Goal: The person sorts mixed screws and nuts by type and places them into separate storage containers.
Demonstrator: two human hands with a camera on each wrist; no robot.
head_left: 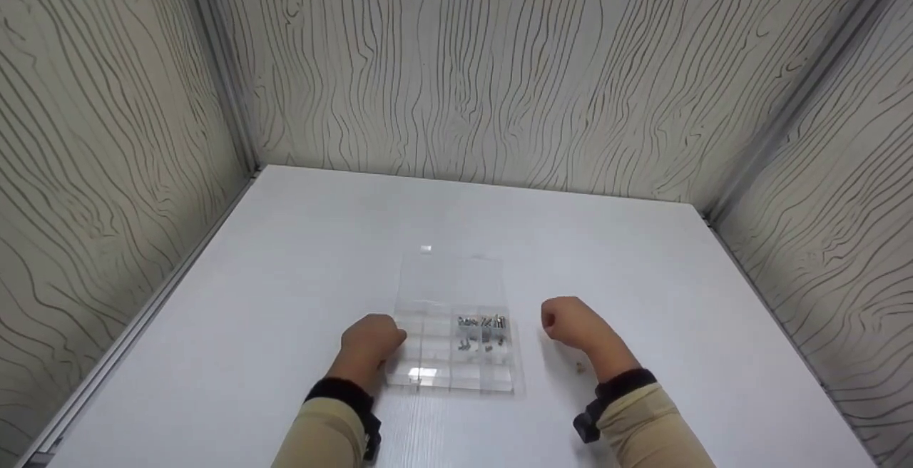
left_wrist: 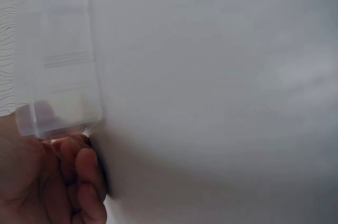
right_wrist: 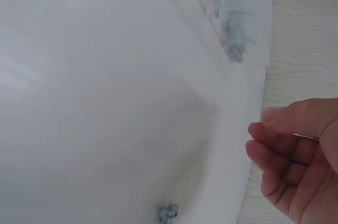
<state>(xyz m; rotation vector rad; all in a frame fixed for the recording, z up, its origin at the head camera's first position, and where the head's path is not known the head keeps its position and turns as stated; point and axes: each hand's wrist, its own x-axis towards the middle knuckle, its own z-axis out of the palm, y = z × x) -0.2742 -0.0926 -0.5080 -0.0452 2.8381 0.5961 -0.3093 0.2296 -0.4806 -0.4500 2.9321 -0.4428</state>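
While the left hand (head_left: pixel 371 343) curls against the clear box (head_left: pixel 451 343) at nine o'clock, seemingly steadying it mid-worktop (head_left: pixel 285 254), the right hand (head_left: pixel 570 322) hovers at three o'clock, loosely curled and holding nothing visible, near a loose screw (head_left: pixel 579 367).

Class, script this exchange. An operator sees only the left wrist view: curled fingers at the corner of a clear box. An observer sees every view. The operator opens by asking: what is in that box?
Observer: Small metal screws sit in compartments on the right of the clear box, on its far side.
Operator: Where is the other hand?
Observer: The right hand is to the right of the box, apart from it. Its fingers are loosely curled and nothing shows in them.
Operator: Is anything lying loose?
Observer: One small screw lies on the white table beside the right wrist, outside the box.
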